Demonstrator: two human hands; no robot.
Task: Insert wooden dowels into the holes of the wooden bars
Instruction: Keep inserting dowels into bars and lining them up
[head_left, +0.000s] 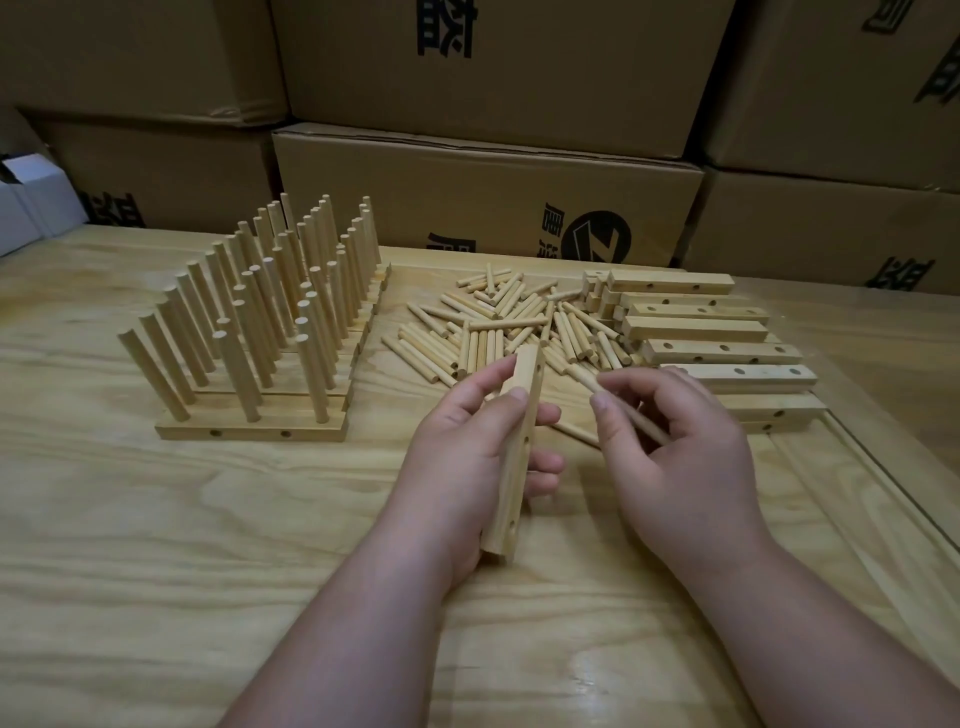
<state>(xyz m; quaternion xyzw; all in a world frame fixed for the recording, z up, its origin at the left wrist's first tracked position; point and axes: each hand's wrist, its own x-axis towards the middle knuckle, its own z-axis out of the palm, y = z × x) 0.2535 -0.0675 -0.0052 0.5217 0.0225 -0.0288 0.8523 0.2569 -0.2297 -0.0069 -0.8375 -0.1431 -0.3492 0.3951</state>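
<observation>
Your left hand (467, 457) grips a bar (514, 457) on edge over the tabletop's (208, 545) middle, holes facing right. Your right hand (675, 441) pinches a dowel (631, 413), tip near the bar's far hole. Loose dowels (498, 327) and bars (711, 332) lie toward the far edge; filled bars (254, 312) stand far left.
</observation>
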